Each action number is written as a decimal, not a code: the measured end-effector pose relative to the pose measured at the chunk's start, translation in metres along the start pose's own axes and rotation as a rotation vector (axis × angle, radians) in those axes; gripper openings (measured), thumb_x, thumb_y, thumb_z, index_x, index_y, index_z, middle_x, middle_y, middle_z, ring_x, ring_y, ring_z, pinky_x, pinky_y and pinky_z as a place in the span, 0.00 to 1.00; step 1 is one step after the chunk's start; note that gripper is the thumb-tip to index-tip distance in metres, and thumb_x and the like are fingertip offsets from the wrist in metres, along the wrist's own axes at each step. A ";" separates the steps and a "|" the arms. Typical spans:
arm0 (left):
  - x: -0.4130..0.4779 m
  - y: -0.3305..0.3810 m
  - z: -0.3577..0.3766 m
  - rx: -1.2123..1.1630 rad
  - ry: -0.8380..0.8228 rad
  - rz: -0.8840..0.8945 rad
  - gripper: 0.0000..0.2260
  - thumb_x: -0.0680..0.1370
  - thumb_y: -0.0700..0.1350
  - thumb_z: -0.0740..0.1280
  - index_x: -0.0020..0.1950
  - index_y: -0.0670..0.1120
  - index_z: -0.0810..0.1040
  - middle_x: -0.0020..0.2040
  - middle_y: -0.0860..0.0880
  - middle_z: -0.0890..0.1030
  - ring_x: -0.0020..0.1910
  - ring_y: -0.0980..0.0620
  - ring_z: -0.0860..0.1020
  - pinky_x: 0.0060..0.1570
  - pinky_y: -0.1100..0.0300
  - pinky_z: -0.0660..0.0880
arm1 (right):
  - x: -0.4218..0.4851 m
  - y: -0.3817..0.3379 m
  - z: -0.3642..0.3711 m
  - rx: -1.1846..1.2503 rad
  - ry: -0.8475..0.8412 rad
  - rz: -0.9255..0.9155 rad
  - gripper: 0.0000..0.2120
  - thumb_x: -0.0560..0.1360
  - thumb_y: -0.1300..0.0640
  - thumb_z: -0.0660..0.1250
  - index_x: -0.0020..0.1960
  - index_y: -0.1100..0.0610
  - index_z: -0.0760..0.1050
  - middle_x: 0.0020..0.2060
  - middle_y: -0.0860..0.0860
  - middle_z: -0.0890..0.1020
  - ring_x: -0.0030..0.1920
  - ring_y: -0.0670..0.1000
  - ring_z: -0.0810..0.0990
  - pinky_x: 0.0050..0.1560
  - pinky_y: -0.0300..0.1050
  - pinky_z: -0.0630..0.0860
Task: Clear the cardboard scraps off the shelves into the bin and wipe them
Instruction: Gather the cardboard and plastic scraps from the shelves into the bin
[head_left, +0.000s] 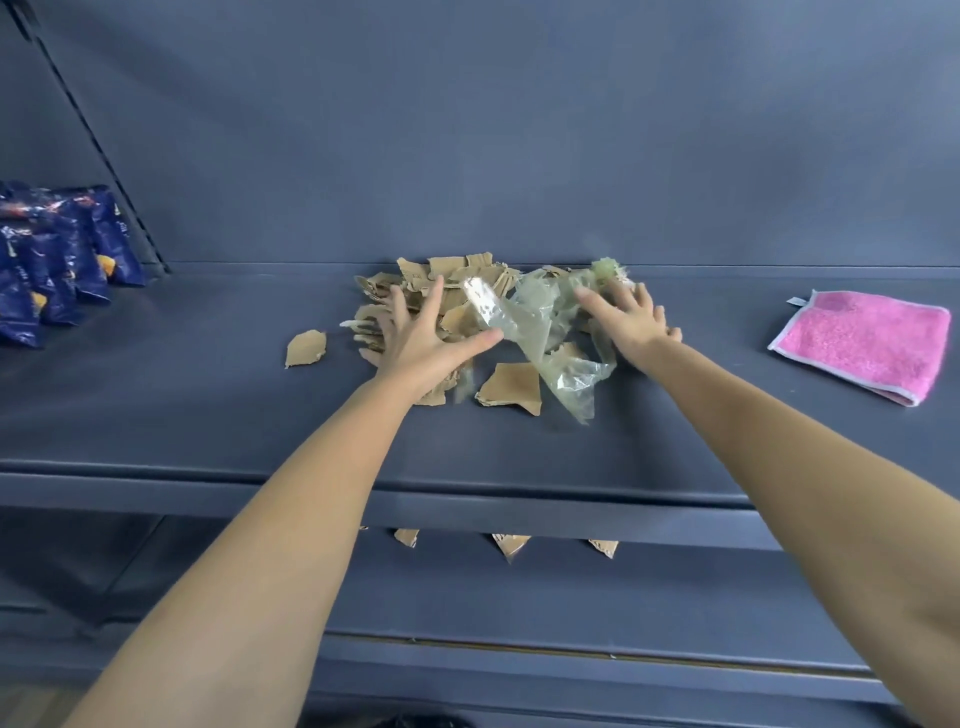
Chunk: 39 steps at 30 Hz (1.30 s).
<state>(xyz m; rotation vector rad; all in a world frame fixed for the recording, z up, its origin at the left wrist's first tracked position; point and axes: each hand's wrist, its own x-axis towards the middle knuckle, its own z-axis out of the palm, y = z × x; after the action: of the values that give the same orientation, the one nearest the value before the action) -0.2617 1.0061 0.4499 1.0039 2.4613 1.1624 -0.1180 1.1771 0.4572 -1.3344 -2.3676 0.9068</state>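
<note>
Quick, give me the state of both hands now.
Left hand: open, fingers spread on the cardboard scraps, gripping nothing.
Right hand: open, flat on the plastic wrap, gripping nothing.

One view only, worn on the person's head, wide-angle, looking forward and down onto the dark shelf (208, 415) from close in. Both bare forearms run up from the bottom corners toward centre frame. The back panel fills the top, and a lower shelf (519, 597) peeks in underneath.

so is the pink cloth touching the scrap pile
Apart. The head view shows bare shelf between the pink cloth and the scrap pile.
</note>
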 end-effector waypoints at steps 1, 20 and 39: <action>0.000 0.005 0.004 -0.028 -0.009 0.005 0.43 0.67 0.65 0.69 0.74 0.64 0.47 0.77 0.52 0.36 0.76 0.44 0.38 0.72 0.39 0.47 | -0.001 -0.006 0.005 0.009 -0.008 -0.022 0.34 0.70 0.28 0.51 0.73 0.37 0.52 0.77 0.45 0.48 0.77 0.56 0.46 0.74 0.60 0.43; 0.009 0.034 0.042 -0.268 0.064 0.068 0.26 0.72 0.55 0.55 0.70 0.50 0.65 0.69 0.49 0.67 0.67 0.47 0.66 0.64 0.55 0.64 | -0.010 -0.061 0.060 0.601 -0.059 -0.216 0.16 0.76 0.47 0.52 0.43 0.50 0.76 0.53 0.50 0.79 0.60 0.51 0.73 0.71 0.58 0.57; -0.005 0.063 0.037 -0.399 0.135 0.198 0.27 0.65 0.54 0.56 0.60 0.42 0.73 0.61 0.43 0.73 0.54 0.49 0.75 0.57 0.51 0.74 | -0.033 -0.071 0.043 0.946 0.086 -0.256 0.16 0.79 0.56 0.54 0.33 0.53 0.69 0.32 0.47 0.73 0.40 0.47 0.72 0.48 0.44 0.69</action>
<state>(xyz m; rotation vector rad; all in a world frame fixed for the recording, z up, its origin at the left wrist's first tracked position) -0.2101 1.0523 0.4725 1.0903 2.1273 1.7501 -0.1696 1.1062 0.4717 -0.6473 -1.5911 1.5456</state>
